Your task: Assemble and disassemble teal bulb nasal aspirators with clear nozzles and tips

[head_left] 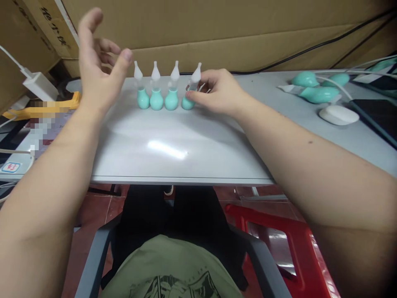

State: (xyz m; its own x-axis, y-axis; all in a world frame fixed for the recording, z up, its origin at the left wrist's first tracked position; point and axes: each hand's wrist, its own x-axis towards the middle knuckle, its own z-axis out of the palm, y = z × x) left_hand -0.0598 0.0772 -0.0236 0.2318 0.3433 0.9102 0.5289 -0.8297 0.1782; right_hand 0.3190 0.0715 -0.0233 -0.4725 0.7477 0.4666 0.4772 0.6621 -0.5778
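Observation:
Four teal bulbs with clear necks and white pointed tips stand upright in a row on the grey table (139, 136). From the left they are the first bulb (143, 99), the second bulb (156, 99), the third bulb (171, 99) and the rightmost bulb (187, 103). The rightmost one tilts slightly, with the fingers and thumb of my right hand (218, 91) around its neck and upper body. My left hand (104, 62) is raised to the left of the row, fingers apart and holding nothing.
More teal bulbs (321, 94) lie at the right, beside a white oval object (338, 114) and a dark flat device (378, 116). A yellow object (43, 109) and a white adapter (40, 86) are at the left. Cardboard (186, 29) rises behind the table.

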